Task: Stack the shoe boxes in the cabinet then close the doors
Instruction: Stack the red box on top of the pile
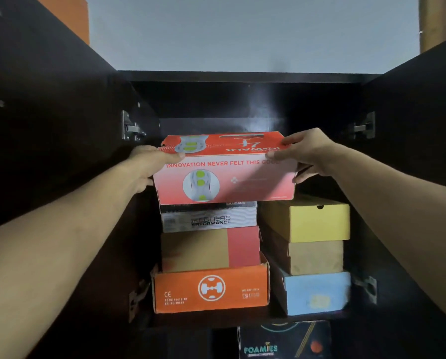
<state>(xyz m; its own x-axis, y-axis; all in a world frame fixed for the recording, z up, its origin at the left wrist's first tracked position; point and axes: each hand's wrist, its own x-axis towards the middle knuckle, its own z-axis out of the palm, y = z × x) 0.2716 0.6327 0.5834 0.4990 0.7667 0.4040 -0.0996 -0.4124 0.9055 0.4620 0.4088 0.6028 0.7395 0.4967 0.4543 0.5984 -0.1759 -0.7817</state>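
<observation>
A red shoe box (245, 182) printed "INNOVATION NEVER FELT THIS GOOD" sits on top of the left stack in the dark cabinet (242, 79). My left hand (149, 164) grips its left end, thumb on the lid. At the right end my right hand (307, 154) grips the box, fingers over the lid corner. Below it lie a grey-and-black box (209, 218), a tan-and-red box (209, 248) and an orange box (211, 288). The right stack holds a yellow box (317, 224), a brown box (315, 257) and a light blue box (317, 294).
Both cabinet doors stand open, the left door (48, 112) and the right door (418, 104), with hinges showing on their inner edges. A dark "FOAMIES" box (284, 340) sits on the shelf below. Dark space remains above both stacks.
</observation>
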